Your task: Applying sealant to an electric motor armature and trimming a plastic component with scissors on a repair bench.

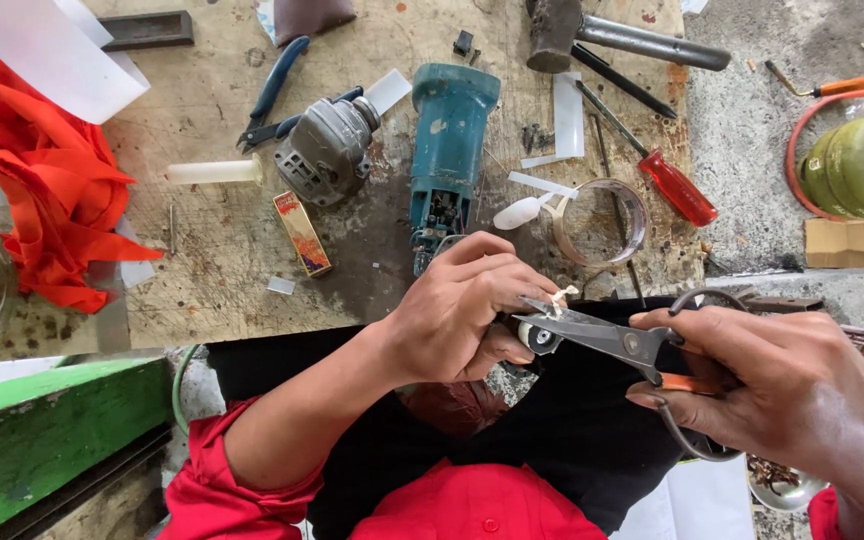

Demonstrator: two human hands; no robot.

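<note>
Both hands (452, 310) around scissors (602, 340).

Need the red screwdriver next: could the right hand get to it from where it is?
Probably not straight away: the right hand is full, gripping the scissors. The path itself looks free; the red-handled screwdriver lies uncovered on the wooden bench, just ahead.

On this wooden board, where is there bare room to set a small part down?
Bare wood lies between the orange cloth, the small yellow box and the white handle. Another patch sits above the blue pliers. It is crowded from the teal motor housing to the red screwdriver.
</note>
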